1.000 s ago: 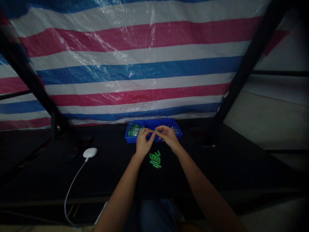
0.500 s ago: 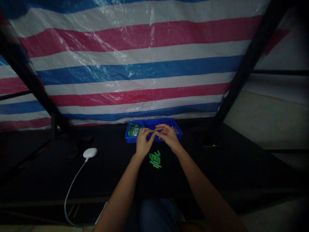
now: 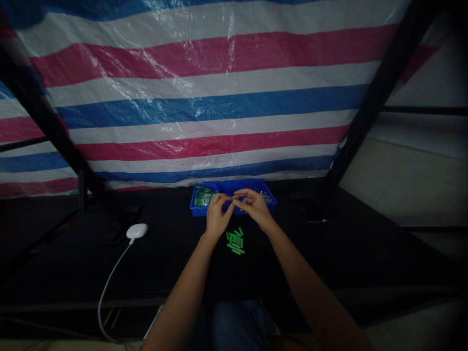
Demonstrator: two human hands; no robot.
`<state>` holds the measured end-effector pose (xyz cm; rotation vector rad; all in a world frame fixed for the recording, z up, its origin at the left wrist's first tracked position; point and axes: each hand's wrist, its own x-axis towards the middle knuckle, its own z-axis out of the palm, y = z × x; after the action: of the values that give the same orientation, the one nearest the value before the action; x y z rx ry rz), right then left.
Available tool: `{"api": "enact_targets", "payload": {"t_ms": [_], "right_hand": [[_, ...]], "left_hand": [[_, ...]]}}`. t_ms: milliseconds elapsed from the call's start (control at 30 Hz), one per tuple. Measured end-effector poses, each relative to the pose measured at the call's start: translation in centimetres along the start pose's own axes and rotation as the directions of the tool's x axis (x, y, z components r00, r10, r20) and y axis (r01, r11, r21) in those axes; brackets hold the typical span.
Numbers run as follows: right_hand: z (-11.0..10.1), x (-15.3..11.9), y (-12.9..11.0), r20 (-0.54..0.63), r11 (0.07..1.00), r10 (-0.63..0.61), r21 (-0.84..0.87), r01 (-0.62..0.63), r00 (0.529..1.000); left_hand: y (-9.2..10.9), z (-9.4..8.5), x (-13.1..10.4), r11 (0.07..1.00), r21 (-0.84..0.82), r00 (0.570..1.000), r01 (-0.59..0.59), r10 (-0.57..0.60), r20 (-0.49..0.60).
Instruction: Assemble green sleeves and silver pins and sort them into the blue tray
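My left hand and my right hand meet fingertip to fingertip over the front of a blue divided tray. Between them they pinch a small green piece, mostly covered by the fingers; its exact kind is too small to tell. Just below my hands, several green plastic strips lie in a loose pile on the black table. The tray's left compartment holds green-and-clear packets. In its right compartment are small thin metallic-looking pieces, partly behind my right hand.
On the left of the black table sits a white oval device with a white cable running over the front edge. A dark flat object lies to the right. Behind hangs a striped plastic sheet between black posts.
Both hands stay almost in place. The fingers of my right hand have shifted slightly around the small green piece. The pile and tray look unchanged.
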<state>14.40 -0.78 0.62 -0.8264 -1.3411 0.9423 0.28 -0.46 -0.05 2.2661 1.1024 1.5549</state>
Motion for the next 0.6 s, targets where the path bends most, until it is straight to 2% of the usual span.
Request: {"api": "enact_targets", "payload": {"t_ms": [333,600], "right_hand": [[0.12,-0.08,-0.14,-0.031,0.986,-0.07,-0.153,0.064,0.997],[-0.12,0.16,0.08,-0.051,0.994,-0.013,-0.113,0.007,0.999]], "left_hand": [[0.02,0.02,-0.06,1.0,0.017,1.0,-0.009,0.009,-0.004],[0.35,-0.2,0.1,1.0,-0.015,1.0,0.011,-0.011,-0.026]]}}
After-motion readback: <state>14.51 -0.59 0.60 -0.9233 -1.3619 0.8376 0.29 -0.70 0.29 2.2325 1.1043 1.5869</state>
